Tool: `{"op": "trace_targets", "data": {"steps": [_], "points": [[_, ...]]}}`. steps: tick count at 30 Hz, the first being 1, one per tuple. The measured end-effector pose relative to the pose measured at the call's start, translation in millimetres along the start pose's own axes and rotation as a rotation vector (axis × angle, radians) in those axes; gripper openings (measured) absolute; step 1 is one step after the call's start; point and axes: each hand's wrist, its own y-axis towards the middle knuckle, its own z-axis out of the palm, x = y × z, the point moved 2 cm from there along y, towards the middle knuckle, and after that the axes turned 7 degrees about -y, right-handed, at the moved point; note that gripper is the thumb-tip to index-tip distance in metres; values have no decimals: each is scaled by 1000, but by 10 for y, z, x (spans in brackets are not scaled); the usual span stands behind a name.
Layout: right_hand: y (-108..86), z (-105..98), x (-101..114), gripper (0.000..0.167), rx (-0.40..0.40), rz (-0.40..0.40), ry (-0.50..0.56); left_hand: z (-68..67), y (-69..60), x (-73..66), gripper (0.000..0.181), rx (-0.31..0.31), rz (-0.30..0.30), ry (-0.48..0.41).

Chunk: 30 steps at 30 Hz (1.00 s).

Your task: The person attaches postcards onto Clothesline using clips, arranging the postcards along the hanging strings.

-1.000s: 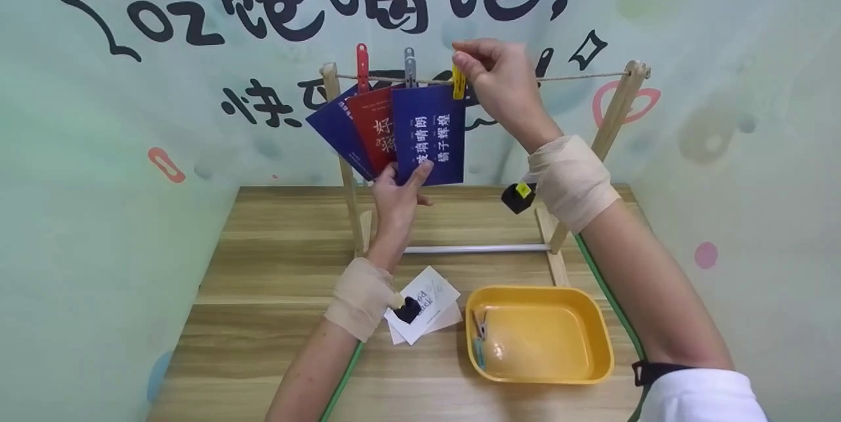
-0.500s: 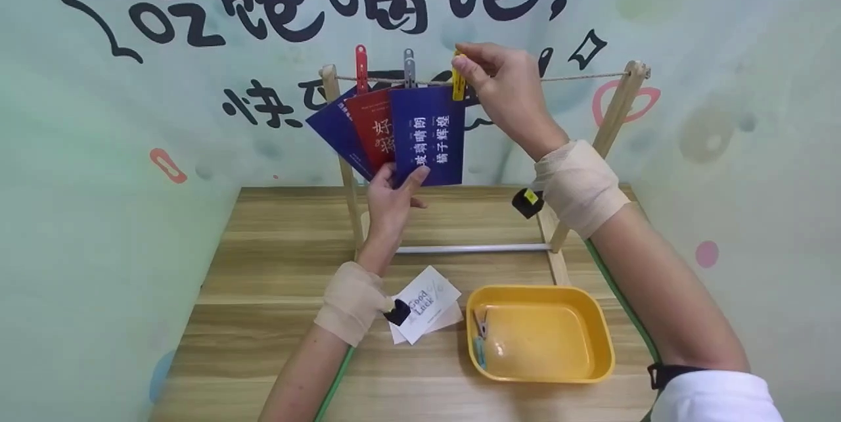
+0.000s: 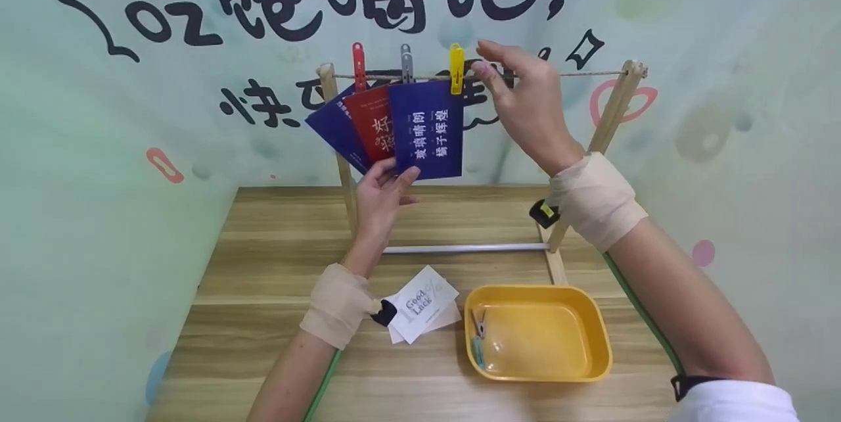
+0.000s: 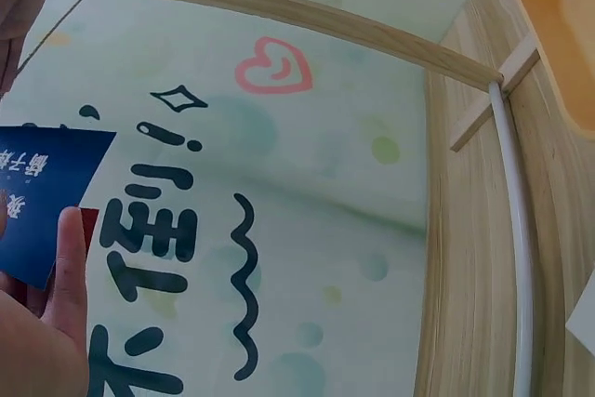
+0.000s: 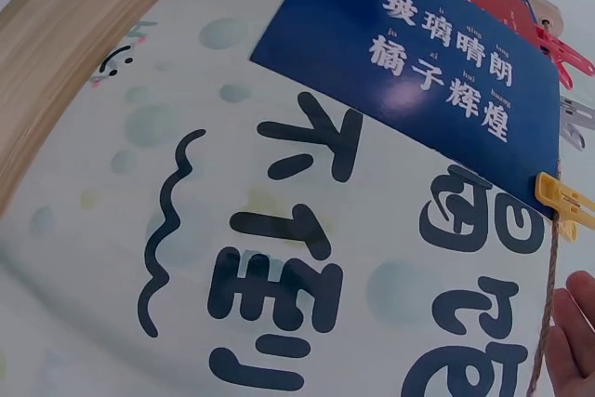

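Note:
A blue card [image 3: 427, 129] with white characters hangs from the rope by a yellow clothespin [image 3: 456, 69] and a grey clothespin [image 3: 407, 64]. Beside it hang a red card [image 3: 371, 123] and another blue card [image 3: 338, 126], partly overlapped, with a red clothespin [image 3: 359, 67] above. My left hand [image 3: 380, 202] pinches the lower edge of the front blue card, thumb in front; some fingers are hidden behind. Just right of the yellow clothespin, apart from it, my right hand [image 3: 529, 103] holds nothing, thumb and forefinger parted.
The rope spans two wooden posts [image 3: 617, 106] joined below by a metal rod [image 3: 466, 248]. A yellow tray [image 3: 603, 343] holds clothespins [image 3: 479, 336] at its left end. White cards [image 3: 424, 304] lie on the wooden table [image 3: 276, 317].
My right hand has let go of the yellow clothespin and moved right; the clothespin stays on the rope and card. My left wrist has shifted slightly left.

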Motion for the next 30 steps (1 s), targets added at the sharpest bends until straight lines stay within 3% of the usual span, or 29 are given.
{"op": "trace_targets", "data": {"steps": [5,11,23,30], "points": [[-167,-27,-79,36,-86,-98,1,-50,-43,14,43,-19,14,-22],[-373,-63,-130,35,-129,-164,-24,-121,-141,1,43,-24,78,56],[-765,-211,-88,35,-119,-214,4,-230,-345,-30,43,-10,174,210],[-1086,-190,-115,33,-101,-237,3,-371,-523,87,38,5,180,336]]}}
